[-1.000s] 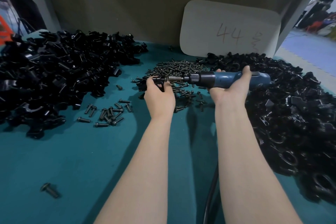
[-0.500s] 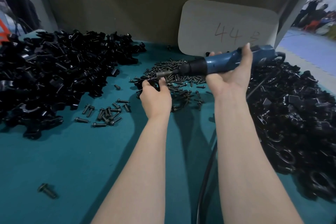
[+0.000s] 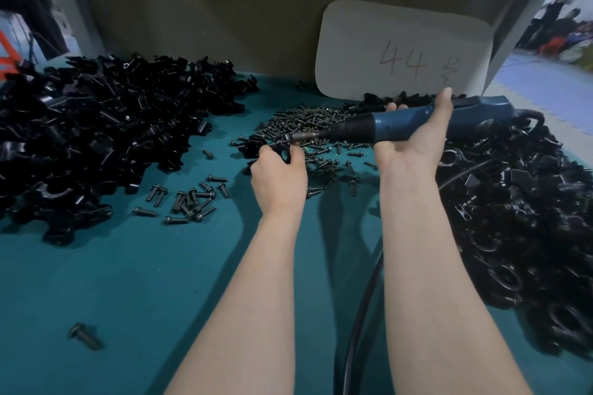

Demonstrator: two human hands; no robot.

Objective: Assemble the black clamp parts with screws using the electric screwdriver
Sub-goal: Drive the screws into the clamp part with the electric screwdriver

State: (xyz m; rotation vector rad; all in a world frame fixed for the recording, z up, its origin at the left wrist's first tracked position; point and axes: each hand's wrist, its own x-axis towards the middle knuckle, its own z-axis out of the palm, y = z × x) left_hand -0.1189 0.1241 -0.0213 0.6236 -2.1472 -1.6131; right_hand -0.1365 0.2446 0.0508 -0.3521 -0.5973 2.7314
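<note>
- Presently, left hand (image 3: 277, 176): fingers curled round a black clamp part (image 3: 282, 149), centre of the view.
- Right hand (image 3: 414, 141): wrapped round the blue electric screwdriver (image 3: 401, 125), whose metal bit points to 9 o'clock and meets the clamp part.
- Screws (image 3: 305, 120): dark, heaped at 12 o'clock.
- Glossy black piles at 9 o'clock (image 3: 96, 138) and 3 o'clock (image 3: 519, 218) on the teal tabletop (image 3: 128, 282).

Brownish backboard (image 3: 199, 9) (perhaps cardboard) rises behind teal table (image 3: 134, 292)

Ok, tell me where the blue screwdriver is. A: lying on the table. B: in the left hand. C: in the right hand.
C: the right hand grips the blue screwdriver, its bit aimed at the black clamp part that the left hand holds.
</note>
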